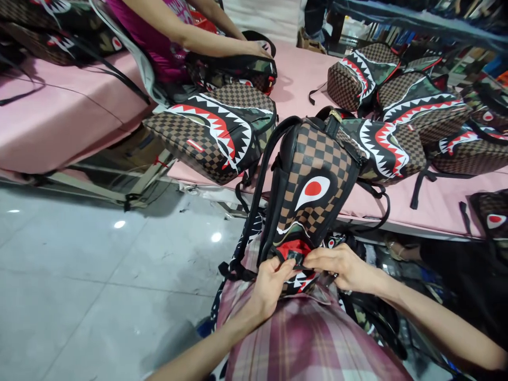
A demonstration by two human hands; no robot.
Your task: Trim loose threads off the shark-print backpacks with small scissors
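Backpack (325, 159): brown-checkered with a red-and-white eye, tilted over the person's plaid cloth (301, 338), at the worktop's (432, 206) near edge.
Red lining (292, 246): shows inside the gaping near end; deeper contents are hidden.
Grip: left hand (272, 286) and right hand (343, 267) each pinch the edge beside that lining.
Worktop: pink, bearing shark-mouth bags (218, 132) left and right.
Room: far left, a co-worker (159, 37) handles another bag (234, 74); grey tiled floor (87, 275) left.
Unclear: a small dark piece (294, 257) between the fingertips; right-edge bags (494, 211) are cut off.

Txt (179, 9) on purple shirt (147, 48) too blurry, no others legible.
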